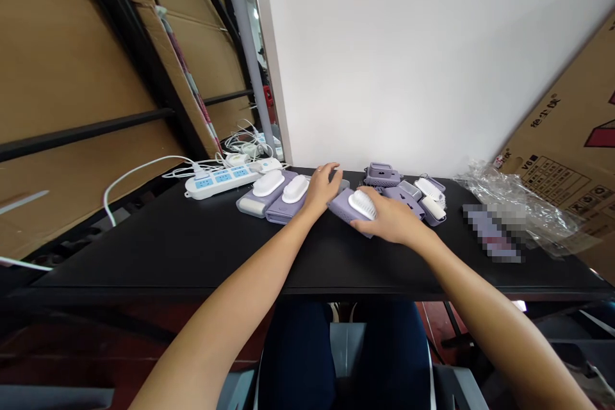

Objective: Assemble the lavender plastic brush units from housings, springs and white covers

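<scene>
covering a white bristle brush [362, 205], the right hand [391, 219] has its fingers [372, 194] curved closely over it, on a lilac perforated case [342, 210] on a black table [144, 250]. the left hand [323, 189] is half bent just beside, near a second white brush [295, 189]; i cannot tell if it grips something. a white power strip [216, 180] lies further left.
</scene>
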Tool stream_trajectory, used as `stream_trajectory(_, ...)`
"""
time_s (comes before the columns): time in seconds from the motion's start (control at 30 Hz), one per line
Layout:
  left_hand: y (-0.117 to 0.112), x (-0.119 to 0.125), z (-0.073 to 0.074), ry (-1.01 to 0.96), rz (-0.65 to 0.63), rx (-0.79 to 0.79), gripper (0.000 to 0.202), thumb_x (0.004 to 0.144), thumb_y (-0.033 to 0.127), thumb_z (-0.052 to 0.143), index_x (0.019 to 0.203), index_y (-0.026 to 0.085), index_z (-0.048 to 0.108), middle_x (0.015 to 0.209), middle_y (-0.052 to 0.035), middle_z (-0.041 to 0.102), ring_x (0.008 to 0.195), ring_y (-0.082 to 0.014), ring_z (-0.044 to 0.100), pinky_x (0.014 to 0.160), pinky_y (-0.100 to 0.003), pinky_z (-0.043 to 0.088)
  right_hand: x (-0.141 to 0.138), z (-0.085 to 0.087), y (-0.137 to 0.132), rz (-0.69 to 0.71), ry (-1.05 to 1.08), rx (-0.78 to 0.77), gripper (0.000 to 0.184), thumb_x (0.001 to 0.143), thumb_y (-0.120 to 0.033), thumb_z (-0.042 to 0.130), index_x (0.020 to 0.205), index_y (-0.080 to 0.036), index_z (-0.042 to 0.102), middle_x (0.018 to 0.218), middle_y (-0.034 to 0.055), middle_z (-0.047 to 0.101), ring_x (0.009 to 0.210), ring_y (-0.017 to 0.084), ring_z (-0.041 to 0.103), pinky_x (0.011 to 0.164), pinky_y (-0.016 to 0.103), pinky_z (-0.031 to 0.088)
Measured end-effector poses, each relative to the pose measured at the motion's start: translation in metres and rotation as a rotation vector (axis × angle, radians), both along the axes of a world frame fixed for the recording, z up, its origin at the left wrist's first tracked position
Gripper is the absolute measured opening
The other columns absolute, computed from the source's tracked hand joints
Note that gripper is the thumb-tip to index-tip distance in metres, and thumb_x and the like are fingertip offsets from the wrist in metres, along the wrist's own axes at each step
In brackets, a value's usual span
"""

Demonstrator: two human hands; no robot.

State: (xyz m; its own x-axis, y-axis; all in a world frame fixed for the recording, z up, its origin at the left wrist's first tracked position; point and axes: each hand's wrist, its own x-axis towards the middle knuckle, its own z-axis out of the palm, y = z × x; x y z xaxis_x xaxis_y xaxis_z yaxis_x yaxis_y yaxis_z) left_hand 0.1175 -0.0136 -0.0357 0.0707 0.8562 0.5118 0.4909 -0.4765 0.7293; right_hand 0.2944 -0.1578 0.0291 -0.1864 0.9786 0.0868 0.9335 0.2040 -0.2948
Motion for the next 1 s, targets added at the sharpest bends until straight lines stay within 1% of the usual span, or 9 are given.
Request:
stream_trajectory(0.13,0.002,-0.009,0.011,-0.395,-0.010,-0.083,0.042,0.106,0.046,0.043,0.121,0.018,0.070,0.124,-0.0120,0.075,0.117,-0.0231,0.071,0.106,-0.036,0.054,0.009,0.011,0.039,-0.052,0.351,0.039,0.084,0.087,-0.062,0.072,0.158,-0.026,0.045,0.146,0.0126,0.068,0.124,0.034,0.069,0.098,0.043,0.054)
stream_trajectory(0.2,-0.001,-0.008,0.013,-0.534,-0.129,-0.172,0.048,0.106,0.054,0.041,0.126,0.018,0.067,0.123,-0.0127,0.075,0.113,-0.0238,0.073,0.101,-0.037,0.058,0.007,0.010,0.058,-0.064,0.505,0.083,0.086,0.087,-0.064,0.072,0.157,-0.021,0.045,0.150,0.0140,0.065,0.129,0.032,0.066,0.103,0.042,0.053)
stream_trajectory(0.3,-0.010,0.003,0.012,-0.546,-0.331,-0.280,0.057,0.106,0.065,0.039,0.143,0.025,0.056,0.135,-0.0103,0.071,0.119,-0.0242,0.072,0.102,-0.038,0.059,-0.005,-0.003,0.075,0.019,0.634,0.123,0.079,0.090,-0.063,0.069,0.152,-0.019,0.048,0.148,0.0143,0.065,0.131,0.028,0.065,0.107,0.039,0.051)
stream_trajectory(0.37,-0.015,0.012,0.009,-0.548,-0.326,-0.282,0.057,0.106,0.067,0.040,0.147,0.029,0.051,0.142,-0.0077,0.067,0.130,-0.0222,0.067,0.109,-0.036,0.055,-0.014,-0.013,0.076,0.046,0.611,0.124,0.070,0.097,-0.063,0.061,0.151,-0.021,0.049,0.140,0.0128,0.070,0.124,0.027,0.068,0.105,0.040,0.052)
stream_trajectory(0.47,-0.021,0.022,0.005,-0.633,-0.284,-0.218,0.055,0.104,0.067,0.048,0.141,0.028,0.055,0.143,-0.0079,0.065,0.138,-0.0220,0.062,0.116,-0.034,0.050,-0.025,-0.024,0.068,0.012,0.550,0.220,0.059,0.104,-0.063,0.049,0.149,-0.025,0.051,0.139,0.0113,0.070,0.126,0.027,0.067,0.106,0.041,0.050)
stream_trajectory(0.6,-0.022,0.024,0.007,-0.733,-0.284,-0.154,0.052,0.096,0.069,0.063,0.126,0.026,0.063,0.131,-0.0071,0.069,0.133,-0.0240,0.064,0.116,-0.037,0.049,-0.028,-0.030,0.064,-0.014,0.555,0.283,0.052,0.105,-0.059,0.048,0.144,-0.026,0.056,0.139,0.0104,0.068,0.131,0.025,0.062,0.108,0.038,0.048)
stream_trajectory(0.73,-0.017,0.018,0.011,-0.822,-0.245,-0.168,0.049,0.093,0.068,0.068,0.118,0.026,0.066,0.124,-0.0055,0.072,0.126,-0.0233,0.068,0.111,-0.036,0.054,-0.024,-0.033,0.068,0.002,0.597,0.192,0.055,0.102,-0.056,0.052,0.143,-0.020,0.056,0.129,0.0096,0.072,0.114,0.024,0.068,0.099,0.036,0.051)
stream_trajectory(0.9,-0.006,0.003,0.019,-0.979,-0.198,-0.287,0.054,0.098,0.071,0.056,0.125,0.025,0.066,0.131,-0.0070,0.074,0.120,-0.0221,0.072,0.104,-0.035,0.059,-0.003,-0.017,0.060,0.149,0.354,0.079,0.047,0.103,-0.058,0.052,0.133,-0.025,0.066,0.106,0.0045,0.077,0.096,0.023,0.072,0.085,0.034,0.052)
stream_trajectory(1.0,-0.003,-0.009,0.026,-1.069,-0.178,-0.427,0.061,0.102,0.074,0.043,0.131,0.024,0.064,0.130,-0.0080,0.075,0.114,-0.0231,0.075,0.096,-0.036,0.063,0.016,0.001,0.046,-0.120,0.030,0.119,0.042,0.104,-0.056,0.050,0.109,-0.023,0.076,0.106,0.0107,0.079,0.099,0.030,0.073,0.083,0.040,0.052)
